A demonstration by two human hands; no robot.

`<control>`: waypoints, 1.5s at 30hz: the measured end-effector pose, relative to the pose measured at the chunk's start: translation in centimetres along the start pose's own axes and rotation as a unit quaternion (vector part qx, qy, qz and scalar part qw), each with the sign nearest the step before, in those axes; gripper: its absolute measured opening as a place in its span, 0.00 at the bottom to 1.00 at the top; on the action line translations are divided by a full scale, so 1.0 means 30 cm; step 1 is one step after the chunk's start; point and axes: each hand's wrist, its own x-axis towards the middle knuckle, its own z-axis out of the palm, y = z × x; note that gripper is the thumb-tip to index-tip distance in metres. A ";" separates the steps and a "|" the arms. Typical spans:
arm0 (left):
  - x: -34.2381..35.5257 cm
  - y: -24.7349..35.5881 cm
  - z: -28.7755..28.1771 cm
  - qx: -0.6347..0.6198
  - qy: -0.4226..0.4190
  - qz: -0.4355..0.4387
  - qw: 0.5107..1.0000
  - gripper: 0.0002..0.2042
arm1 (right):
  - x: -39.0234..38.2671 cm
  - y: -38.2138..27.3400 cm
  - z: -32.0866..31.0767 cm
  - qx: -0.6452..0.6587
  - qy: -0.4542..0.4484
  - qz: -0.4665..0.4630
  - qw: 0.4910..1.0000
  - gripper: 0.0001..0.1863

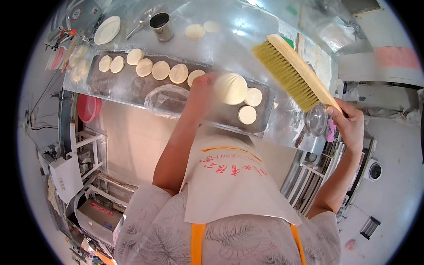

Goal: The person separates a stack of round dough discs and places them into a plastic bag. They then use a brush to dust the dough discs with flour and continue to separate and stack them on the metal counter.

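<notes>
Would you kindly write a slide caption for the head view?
Right hand gripping a brush, left hand holding a pale dough round above a tray of flat rounds.

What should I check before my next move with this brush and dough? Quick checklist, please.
1. Right hand holding the brush by its handle end: ok.
2. Left hand with a firm grip on the nearest dough round: cannot tell, fingers blurred.
3. Near edge of the dark tray free of plastic: not ok, a clear bag lies across it.
4. Metal cup upright and apart from the brush: ok.
5. Bristles off the round transparent container: cannot tell, they overlap in this view.
</notes>
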 end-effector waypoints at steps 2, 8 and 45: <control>0.009 -0.026 -0.017 0.052 0.015 -0.014 0.998 0.17 | -0.008 0.008 -0.008 0.004 -0.005 0.000 1.000 0.19; 0.007 -0.028 -0.007 -0.108 -0.025 -0.046 0.993 0.18 | -0.038 0.005 -0.028 0.029 -0.019 0.010 0.999 0.20; 0.018 -0.131 0.021 -0.077 -0.075 0.090 0.990 0.18 | -0.038 -0.110 -0.067 0.007 -0.166 -0.059 0.984 0.18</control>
